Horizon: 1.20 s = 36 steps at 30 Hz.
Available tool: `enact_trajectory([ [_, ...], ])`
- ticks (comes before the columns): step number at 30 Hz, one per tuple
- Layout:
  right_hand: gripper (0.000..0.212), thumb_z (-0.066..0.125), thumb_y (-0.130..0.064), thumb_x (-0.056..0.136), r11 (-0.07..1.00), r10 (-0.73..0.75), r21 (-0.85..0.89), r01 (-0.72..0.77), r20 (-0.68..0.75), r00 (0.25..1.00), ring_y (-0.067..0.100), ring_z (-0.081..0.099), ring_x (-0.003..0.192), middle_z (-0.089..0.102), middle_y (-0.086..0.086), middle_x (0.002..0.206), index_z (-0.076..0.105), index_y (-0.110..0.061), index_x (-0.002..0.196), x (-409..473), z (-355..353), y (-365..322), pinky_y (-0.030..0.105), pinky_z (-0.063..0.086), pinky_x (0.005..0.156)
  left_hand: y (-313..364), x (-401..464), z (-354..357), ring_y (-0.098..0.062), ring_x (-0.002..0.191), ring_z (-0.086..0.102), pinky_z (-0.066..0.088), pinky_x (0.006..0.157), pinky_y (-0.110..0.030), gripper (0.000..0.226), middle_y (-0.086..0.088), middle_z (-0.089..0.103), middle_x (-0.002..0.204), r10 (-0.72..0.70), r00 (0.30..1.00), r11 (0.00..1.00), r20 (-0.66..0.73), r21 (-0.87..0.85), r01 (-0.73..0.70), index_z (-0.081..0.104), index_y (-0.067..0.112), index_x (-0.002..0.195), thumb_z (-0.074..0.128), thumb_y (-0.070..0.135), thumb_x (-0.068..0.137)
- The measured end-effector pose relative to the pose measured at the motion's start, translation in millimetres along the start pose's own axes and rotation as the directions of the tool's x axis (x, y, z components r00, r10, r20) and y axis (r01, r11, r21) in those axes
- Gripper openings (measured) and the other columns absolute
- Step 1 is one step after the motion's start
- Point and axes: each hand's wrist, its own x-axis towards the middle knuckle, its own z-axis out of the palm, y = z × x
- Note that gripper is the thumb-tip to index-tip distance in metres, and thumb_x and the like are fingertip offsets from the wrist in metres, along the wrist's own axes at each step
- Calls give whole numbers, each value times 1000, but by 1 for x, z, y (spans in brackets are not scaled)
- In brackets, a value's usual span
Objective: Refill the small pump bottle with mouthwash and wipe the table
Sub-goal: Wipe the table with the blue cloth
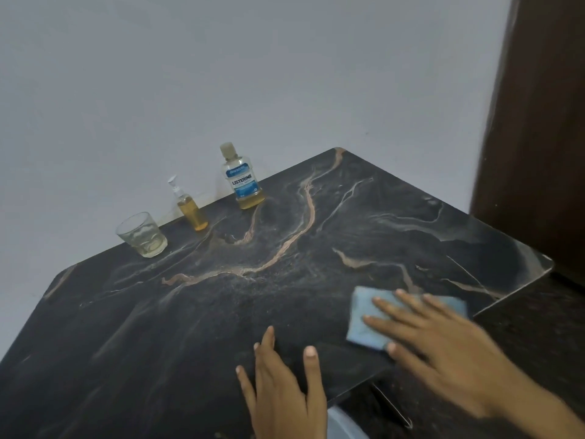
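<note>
We look down on a dark table [221, 312] with pale and rust-coloured veins running across it, set into the corner of a plain grey-white wall [221, 74], with a dark brown door [544, 122] or panel at the right.

Our right hand [443, 346] lies flat on a folded blue cloth [367, 324] near the table's near right edge, fingers straight and spread, pressing the cloth against the surface rather than gripping it. Our left hand [285, 388] rests just to the left of it on the bare tabletop, fingers also straight and relaxed, holding nothing; the two hands are near each other but apart.

The small pump bottle [190, 207] stands upright at the far edge of the table by the wall, its pump head on top, filled well up with amber liquid. Just to its right stands the mouthwash bottle [242, 179], upright with its cap on, a blue and white label across its front and only a low band of amber liquid at the bottom. To the left of the pump bottle sits a clear drinking glass [141, 234], upright, with a little pale liquid in the base. All three are well apart from the cloth and from our hands.

Below the near edge of the table we see a dark speckled floor [522, 327].
</note>
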Motion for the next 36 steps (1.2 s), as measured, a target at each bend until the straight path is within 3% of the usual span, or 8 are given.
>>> enact_trajectory([
  [3, 52, -17, -69, 81, 978, 209, 4, -209, -16, 978, 0, -14, 140, -13, -32, 147, 1, -70, 130, -13, -18, 63, 24, -12, 113, 8, -3, 4, -11, 143, 26, -16, 113, -28, 65, 3, 35, 152, 37, 999, 999, 8, -16, -37, 16, 21, 147, 37, 49, 92],
  [8, 49, 7, -52, 97, 892, 433, -142, -430, -9, 901, 14, 0, 146, 0, -14, 158, 2, -48, 146, 28, -36, 122, 37, 2, 118, 18, -6, 8, -13, 142, 28, -15, 114, -29, 65, 2, 38, 150, 60, 998, 997, 25, -41, -59, 18, 19, 147, 36, 48, 92],
  [11, 48, 10, -47, 100, 899, 419, -129, -418, -19, 908, 17, 0, 146, 1, -11, 158, 5, -44, 148, 51, -35, 112, 37, 2, 118, 22, -9, 11, -12, 143, 26, -18, 112, -25, 66, 4, 36, 150, 85, 995, 995, 56, -57, -82, 17, 21, 146, 31, 52, 91],
  [16, 50, -13, -66, 86, 996, 76, -58, -73, 40, 996, 1, -17, 140, -14, -29, 148, -1, -65, 134, 1, -19, 92, 23, -14, 112, 21, -9, 7, -12, 140, 31, -22, 108, -21, 81, 8, 41, 147, 99, 994, 994, 53, -59, -96, 20, 23, 145, 15, 65, 76],
  [20, 51, -17, -67, 83, 968, 250, -46, -248, 40, 967, 8, -15, 141, -15, -25, 149, -11, -59, 134, -11, -39, 142, 30, -10, 115, 7, -2, 3, -15, 140, 33, -16, 113, -29, 67, 8, 47, 142, 72, 997, 995, 10, -65, -71, 24, 20, 143, 27, 57, 86],
  [25, 50, 0, -54, 94, 886, 446, -168, -432, 55, 893, 25, -8, 145, -8, -10, 158, -6, -50, 143, 60, -32, 149, 47, -3, 116, 1, -1, -1, -13, 140, 32, -15, 114, -31, 70, 13, 46, 142, 47, 998, 999, 44, -22, -46, 26, 22, 142, 23, 60, 84],
  [31, 50, 11, -46, 101, 976, 198, -117, -183, 130, 972, 29, -7, 145, -3, -3, 159, 7, -39, 150, 181, 11, 12, 50, -7, 115, -12, -7, -8, -8, 138, 34, -20, 111, -25, 59, 16, 45, 142, 31, 999, 1000, 12, -5, -31, 28, 25, 142, 35, 52, 90],
  [36, 47, 19, -40, 102, 967, -248, -5, 255, 206, 946, 28, -7, 145, 3, -3, 160, 17, -37, 149, 180, 45, -132, 49, -9, 115, -26, -4, -33, -15, 134, 42, -10, 115, -27, 97, 1, 46, 145, -87, 995, 996, -56, -32, 86, 31, 18, 143, 15, 72, 64],
])
